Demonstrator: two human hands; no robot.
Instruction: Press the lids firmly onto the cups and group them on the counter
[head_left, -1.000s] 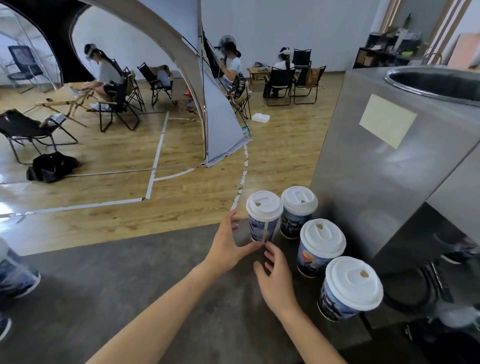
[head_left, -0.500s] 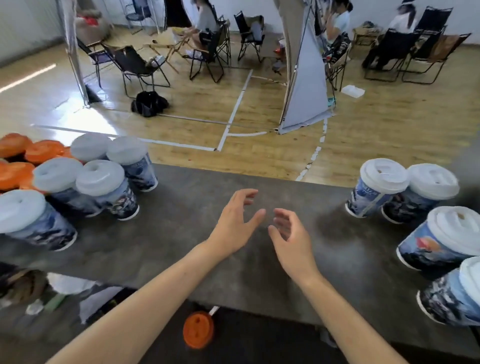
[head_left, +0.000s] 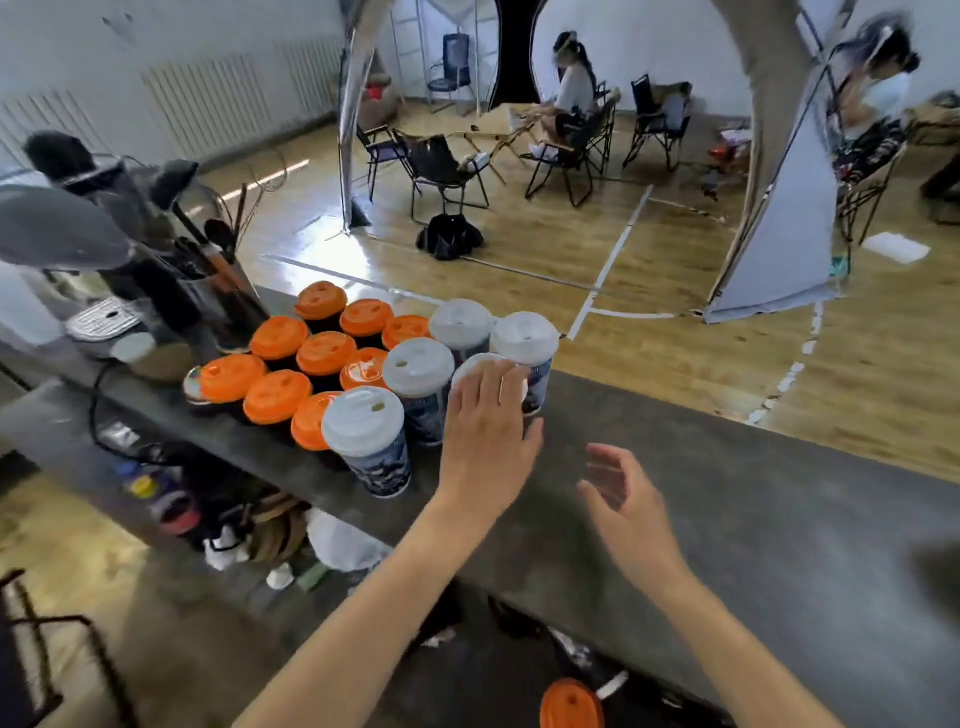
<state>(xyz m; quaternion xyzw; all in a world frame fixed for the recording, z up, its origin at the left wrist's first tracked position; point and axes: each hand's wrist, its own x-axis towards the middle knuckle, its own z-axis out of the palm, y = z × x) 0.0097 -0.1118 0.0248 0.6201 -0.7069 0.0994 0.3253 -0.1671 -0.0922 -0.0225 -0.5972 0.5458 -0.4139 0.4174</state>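
Here, left hand (head_left: 485, 441) on white-lidded cup (head_left: 469, 371), right hand (head_left: 626, 501) hovering

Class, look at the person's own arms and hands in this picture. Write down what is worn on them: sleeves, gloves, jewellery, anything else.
Nothing worn shows. The left hand and right hand are bare: no gloves, rings or bands in view. The left forearm and right forearm are bare too, with no sleeve, watch or bracelet visible.
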